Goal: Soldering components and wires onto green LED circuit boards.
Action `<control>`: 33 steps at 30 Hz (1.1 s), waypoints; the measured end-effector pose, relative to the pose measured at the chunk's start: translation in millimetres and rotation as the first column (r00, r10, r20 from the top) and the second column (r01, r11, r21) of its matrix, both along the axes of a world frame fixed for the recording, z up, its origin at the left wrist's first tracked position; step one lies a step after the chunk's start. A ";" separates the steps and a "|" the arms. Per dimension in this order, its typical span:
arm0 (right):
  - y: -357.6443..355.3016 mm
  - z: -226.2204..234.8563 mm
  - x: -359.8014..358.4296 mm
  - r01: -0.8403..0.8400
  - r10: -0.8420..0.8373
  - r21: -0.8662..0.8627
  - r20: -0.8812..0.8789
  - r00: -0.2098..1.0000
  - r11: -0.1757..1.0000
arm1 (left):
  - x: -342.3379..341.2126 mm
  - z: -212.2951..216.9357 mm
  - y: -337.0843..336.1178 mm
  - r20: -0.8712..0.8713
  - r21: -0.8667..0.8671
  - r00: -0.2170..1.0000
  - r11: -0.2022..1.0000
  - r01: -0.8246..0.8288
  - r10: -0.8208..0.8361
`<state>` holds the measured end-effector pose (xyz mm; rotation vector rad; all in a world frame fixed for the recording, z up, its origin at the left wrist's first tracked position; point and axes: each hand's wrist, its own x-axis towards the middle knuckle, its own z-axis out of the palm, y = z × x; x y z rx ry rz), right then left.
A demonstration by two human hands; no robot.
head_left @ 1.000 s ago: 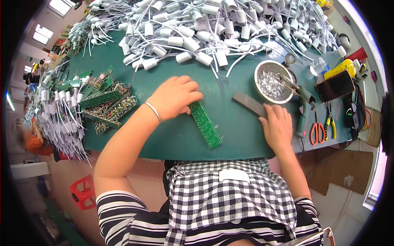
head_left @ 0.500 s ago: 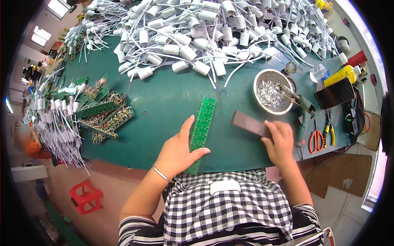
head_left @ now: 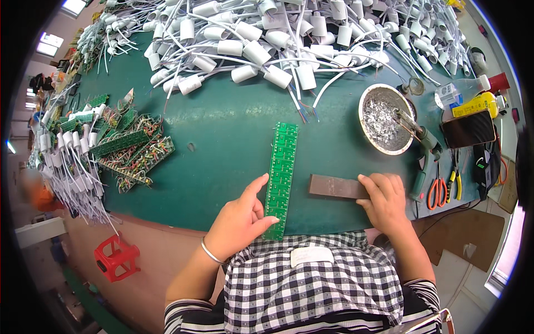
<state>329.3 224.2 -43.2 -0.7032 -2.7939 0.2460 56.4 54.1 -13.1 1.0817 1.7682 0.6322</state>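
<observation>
A long green circuit board strip [head_left: 282, 167] lies flat on the bench, its near end at the front edge. My left hand [head_left: 236, 220] rests against its left side, thumb laid over the near part and index finger stretched along the edge. The other fingers of that hand are partly curled and half hidden. To the right of the board, a dark brown rectangular bar [head_left: 336, 186] lies nearly crosswise. My right hand [head_left: 385, 201] grips the bar's right end between thumb and fingers.
White lamp holders with cables [head_left: 245, 50] are heaped at the back. Populated boards [head_left: 130, 145] lie left. On the right stand a metal bowl [head_left: 384, 119] of silvery scraps with a soldering iron [head_left: 417, 131] across its rim, orange-handled scissors [head_left: 438, 192], yellow-handled pliers [head_left: 456, 183] and a phone [head_left: 469, 129].
The brown bar has come nearer to me and turned to lie almost level. The green board stands straighter away from me. The whole view has shifted slightly.
</observation>
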 end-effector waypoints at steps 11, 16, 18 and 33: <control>9.7 2.8 -3.0 0.012 -0.012 0.013 -0.044 0.999 1.000 | 39.2 -9.9 15.9 0.442 -0.080 0.877 0.982 -0.173 0.191; 16.1 -0.3 -0.4 0.055 -0.053 0.041 -0.050 0.997 0.998 | 46.1 -14.5 22.1 0.483 -0.145 0.855 0.981 -0.132 0.186; 15.1 -0.8 -0.2 0.042 -0.039 0.045 -0.075 0.996 0.998 | 46.9 -16.8 22.5 0.498 -0.140 0.849 0.982 -0.124 0.178; 29.8 22.7 71.0 0.645 -0.578 0.047 -0.399 0.712 0.763 | -61.4 38.4 56.2 -0.247 0.462 0.969 0.881 0.101 0.019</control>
